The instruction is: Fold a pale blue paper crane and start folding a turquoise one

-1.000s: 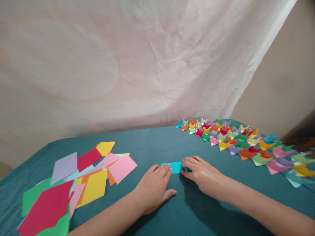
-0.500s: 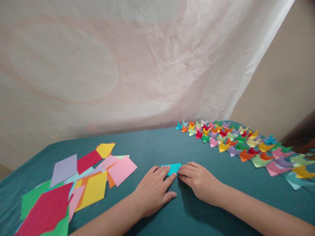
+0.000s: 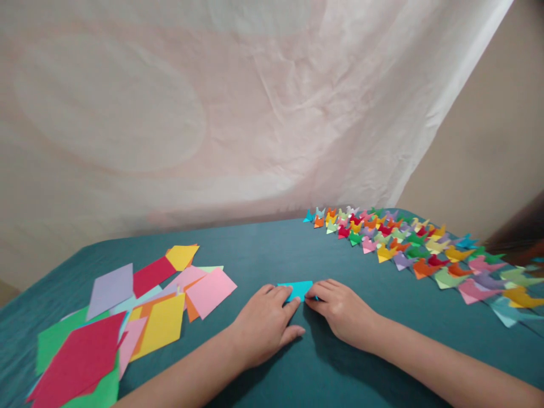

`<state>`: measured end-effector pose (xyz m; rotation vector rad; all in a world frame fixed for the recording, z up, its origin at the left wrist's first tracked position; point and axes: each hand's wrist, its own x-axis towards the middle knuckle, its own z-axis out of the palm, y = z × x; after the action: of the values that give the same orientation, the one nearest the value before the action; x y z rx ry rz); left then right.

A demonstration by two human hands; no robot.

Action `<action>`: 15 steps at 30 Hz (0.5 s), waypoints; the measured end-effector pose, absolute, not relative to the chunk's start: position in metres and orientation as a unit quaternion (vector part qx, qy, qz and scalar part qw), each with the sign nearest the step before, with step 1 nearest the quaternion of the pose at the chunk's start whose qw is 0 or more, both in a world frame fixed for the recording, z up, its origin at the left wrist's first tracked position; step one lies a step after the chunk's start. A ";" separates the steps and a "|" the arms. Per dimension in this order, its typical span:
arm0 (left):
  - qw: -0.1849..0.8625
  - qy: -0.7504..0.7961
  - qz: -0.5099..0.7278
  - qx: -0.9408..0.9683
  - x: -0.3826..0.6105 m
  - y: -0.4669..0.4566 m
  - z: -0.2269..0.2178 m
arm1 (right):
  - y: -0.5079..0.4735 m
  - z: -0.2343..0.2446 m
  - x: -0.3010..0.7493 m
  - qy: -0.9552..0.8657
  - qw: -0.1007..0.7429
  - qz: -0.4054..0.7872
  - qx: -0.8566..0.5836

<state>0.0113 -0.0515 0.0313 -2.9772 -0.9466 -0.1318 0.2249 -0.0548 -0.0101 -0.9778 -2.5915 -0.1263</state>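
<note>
A small folded turquoise paper point(image 3: 298, 288) lies on the teal tablecloth point(image 3: 272, 249) in front of me. My left hand point(image 3: 264, 324) rests flat on the cloth, fingers stretched out, with its fingertips pressing the paper's left part. My right hand point(image 3: 339, 309) lies palm down beside it, fingers curled and close together, their tips pressing the paper's right edge. The two hands' fingertips nearly meet over the paper, which they partly hide.
A loose pile of coloured paper squares point(image 3: 127, 317) covers the cloth at the left. Rows of several small folded paper birds point(image 3: 420, 249) run along the right side to the table's edge. A creased pale sheet point(image 3: 238, 107) hangs behind the table.
My right hand has slid left along the turquoise paper until its fingertips almost touch those of my left hand. Less of the paper shows now. My left hand has barely moved.
</note>
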 end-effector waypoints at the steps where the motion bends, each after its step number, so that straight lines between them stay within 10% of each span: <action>1: 0.005 -0.303 -0.040 -0.952 0.011 -0.051 0.033 | -0.054 -0.010 0.225 -0.919 0.183 -0.045 -0.347; 15: 0.010 -0.340 0.017 -0.940 0.005 -0.051 0.048 | -0.053 -0.008 0.225 -0.920 0.169 -0.038 -0.353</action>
<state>0.0053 -0.0513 0.0484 -2.9364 -1.0606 0.0538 0.2250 -0.0533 -0.0080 -1.0031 -2.6148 -0.1091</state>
